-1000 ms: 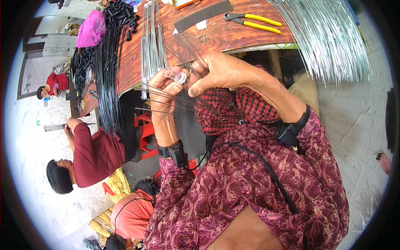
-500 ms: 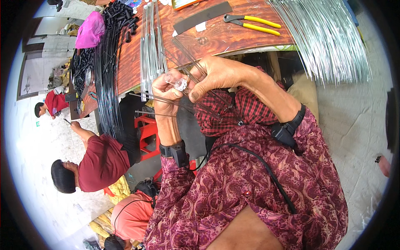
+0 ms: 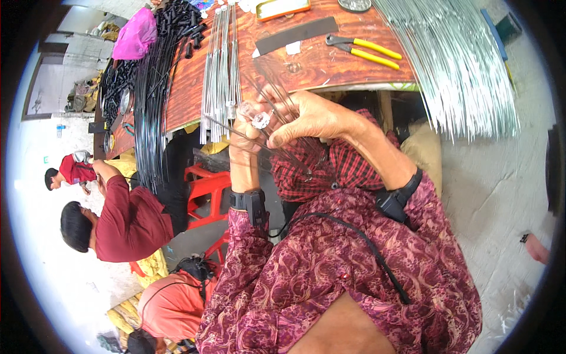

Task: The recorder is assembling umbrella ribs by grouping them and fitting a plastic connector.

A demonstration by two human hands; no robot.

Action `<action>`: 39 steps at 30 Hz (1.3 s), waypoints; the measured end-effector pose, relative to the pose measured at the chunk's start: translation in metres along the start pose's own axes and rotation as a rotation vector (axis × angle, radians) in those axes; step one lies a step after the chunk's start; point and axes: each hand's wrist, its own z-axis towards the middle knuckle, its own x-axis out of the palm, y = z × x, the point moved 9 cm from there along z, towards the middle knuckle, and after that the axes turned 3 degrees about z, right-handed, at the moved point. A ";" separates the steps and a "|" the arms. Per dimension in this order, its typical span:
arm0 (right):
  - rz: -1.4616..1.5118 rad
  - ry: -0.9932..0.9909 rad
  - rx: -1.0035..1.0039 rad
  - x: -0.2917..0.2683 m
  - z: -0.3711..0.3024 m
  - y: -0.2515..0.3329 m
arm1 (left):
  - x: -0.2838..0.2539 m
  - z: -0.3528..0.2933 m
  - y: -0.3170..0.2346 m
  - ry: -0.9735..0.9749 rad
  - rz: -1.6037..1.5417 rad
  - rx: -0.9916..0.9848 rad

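My two hands are close together in front of the table edge, with their fingertips nearly meeting. A small clear faceted piece, like a plastic or glass knob, sits in the closed fingers of my left hand. My right hand is curled beside it, closed around several thin dark rods that run slantwise past both hands. Motion blurs these rods, and I cannot make out whether any of them goes into the clear piece. A red-and-black checked cloth covers my lap below.
On the wooden table lie yellow-handled pliers, a dark flat bar and a tray. Silvery rods overhang its right side, black rods its left. A red stool and a co-worker are to the left.
The view has shifted a little, so the table sits lower and more of its far side shows. My hands stay together with the clear piece, while the rods swing and blur.
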 end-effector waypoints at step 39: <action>0.179 -0.208 -0.062 -0.012 -0.036 0.023 | 0.031 -0.032 -0.060 -0.253 0.429 0.106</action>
